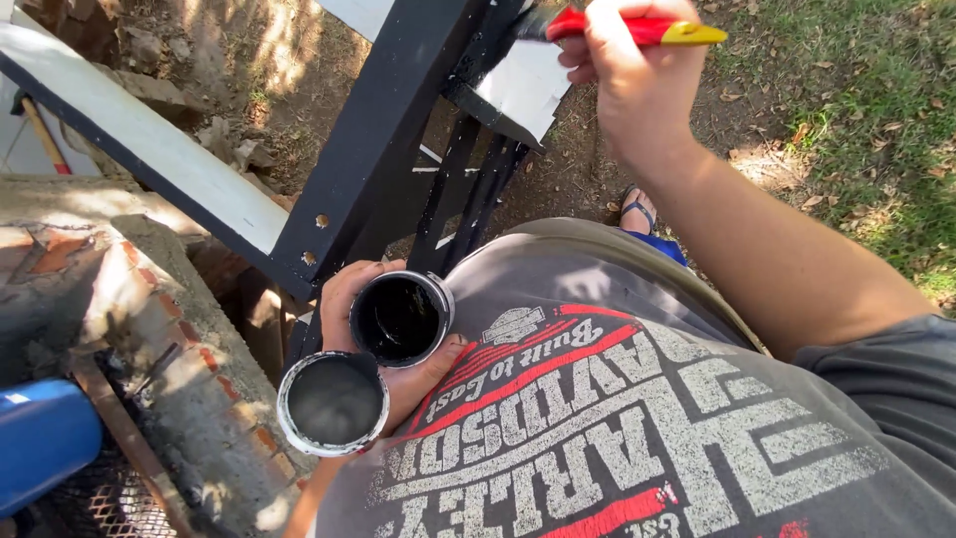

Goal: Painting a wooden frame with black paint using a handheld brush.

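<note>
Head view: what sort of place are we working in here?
Most likely a backyard, outdoors: grass and bare dirt underfoot, and a rough brick wall beside a black metal frame in sunlight.

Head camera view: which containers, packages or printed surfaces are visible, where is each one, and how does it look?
Small round paint can: held in the left hand, open, black paint inside.
Round can lid: below the can, white rim, dark grey inside.
Printed grey T-shirt: lower right, white and red lettering.
No signs or screens.
</note>
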